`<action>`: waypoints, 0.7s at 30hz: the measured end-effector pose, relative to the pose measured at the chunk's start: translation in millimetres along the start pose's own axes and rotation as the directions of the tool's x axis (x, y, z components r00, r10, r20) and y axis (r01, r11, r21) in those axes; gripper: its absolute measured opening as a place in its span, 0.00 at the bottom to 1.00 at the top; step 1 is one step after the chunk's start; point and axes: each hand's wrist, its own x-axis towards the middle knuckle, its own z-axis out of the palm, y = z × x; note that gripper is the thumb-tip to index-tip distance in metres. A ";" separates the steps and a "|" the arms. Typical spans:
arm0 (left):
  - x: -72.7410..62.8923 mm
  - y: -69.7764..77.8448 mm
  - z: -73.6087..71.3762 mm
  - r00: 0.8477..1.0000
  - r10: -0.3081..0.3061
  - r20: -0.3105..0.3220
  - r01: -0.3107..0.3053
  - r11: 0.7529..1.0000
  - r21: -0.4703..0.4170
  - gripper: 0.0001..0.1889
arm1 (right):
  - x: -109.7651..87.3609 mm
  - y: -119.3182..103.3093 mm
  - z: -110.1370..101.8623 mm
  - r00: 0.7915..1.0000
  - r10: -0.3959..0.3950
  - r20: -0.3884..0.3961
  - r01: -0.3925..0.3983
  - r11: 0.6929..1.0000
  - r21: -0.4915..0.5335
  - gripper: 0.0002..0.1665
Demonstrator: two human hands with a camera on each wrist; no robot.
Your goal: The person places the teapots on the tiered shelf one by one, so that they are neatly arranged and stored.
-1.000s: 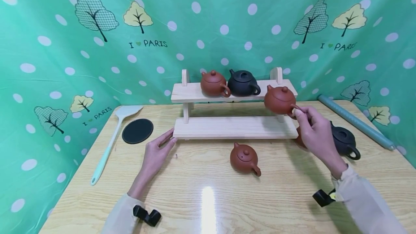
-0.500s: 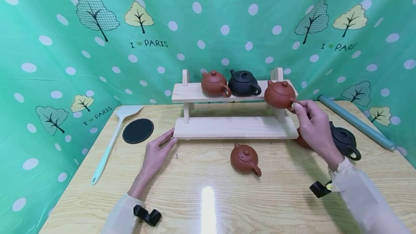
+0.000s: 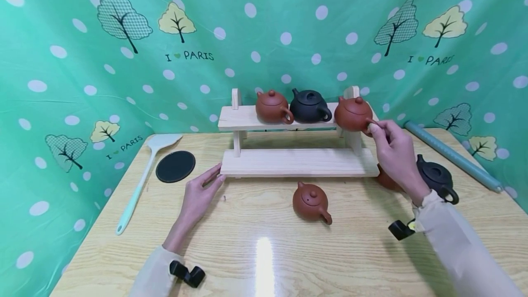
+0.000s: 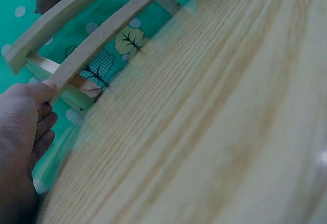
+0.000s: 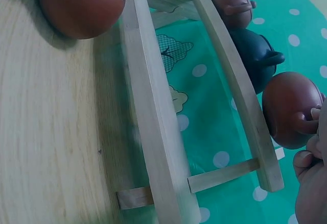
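By its handle, my right hand (image 3: 393, 150) pinches a reddish-brown teapot (image 3: 352, 114) at the right end of the upper board of a two-tier wooden rack (image 3: 297, 162). In the right wrist view this teapot (image 5: 290, 109) overlaps the upper board's edge. To its left on that board sit a black teapot (image 3: 309, 107) and another reddish-brown teapot (image 3: 271, 107), handles turned forward and right. My left hand (image 3: 200, 196) holds the left end of the rack's lower board, and the left wrist view shows the thumb (image 4: 38, 92) on the board's edge.
A reddish-brown teapot (image 3: 310, 202) stands on the table before the rack. Right of the rack are a black teapot (image 3: 435, 178) and a brown one (image 3: 387, 180), partly hidden by my hand. A teal roll (image 3: 453, 157), a black disc (image 3: 175, 167) and a pale spatula (image 3: 140, 182) lie farther out.
My right hand has raised the reddish-brown teapot from in front of the rack up to the upper board's right end. My left hand has stayed on the rack.
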 end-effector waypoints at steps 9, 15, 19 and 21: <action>0.1 0.3 0.4 1.000 0.005 -0.004 -0.004 1.000 0.015 0.23 | 8.2 -2.8 4.7 1.000 0.007 0.003 -0.007 1.000 0.006 0.17; 0.0 0.1 0.3 1.000 -0.004 0.003 0.004 1.000 0.017 0.23 | 13.4 -4.3 7.7 1.000 0.005 0.004 -0.005 1.000 0.004 0.20; -0.4 -0.1 -0.1 1.000 -0.005 0.009 0.005 1.000 0.017 0.23 | 16.6 -4.1 9.2 1.000 -0.002 0.000 0.002 1.000 -0.001 0.21; -0.7 0.0 -0.2 1.000 -0.005 0.011 0.005 1.000 0.012 0.23 | 17.9 -3.4 10.0 1.000 -0.006 -0.002 0.006 1.000 -0.004 0.21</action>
